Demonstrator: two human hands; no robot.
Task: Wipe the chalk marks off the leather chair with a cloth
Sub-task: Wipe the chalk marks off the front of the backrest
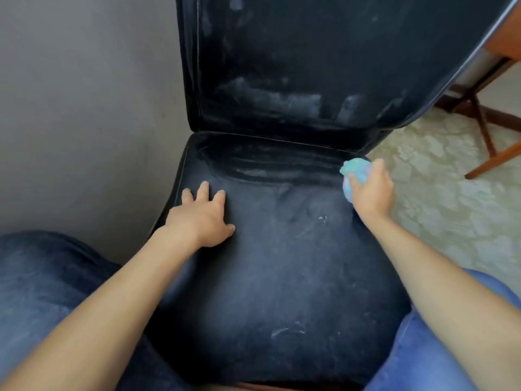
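Note:
A black leather chair [282,277] fills the middle of the view, its backrest upright behind the seat. White chalk smears [270,100] cover the lower backrest, and fainter streaks run across the back of the seat and near its front. My left hand [201,218] rests flat on the seat's left side, fingers spread. My right hand [372,190] grips a bunched light-blue cloth [352,172] at the seat's right rear edge.
A grey wall [84,108] stands close on the left of the chair. Patterned pale floor [451,207] lies to the right, with wooden furniture legs [485,131] at the far right. My knees in blue jeans [417,348] flank the seat's front.

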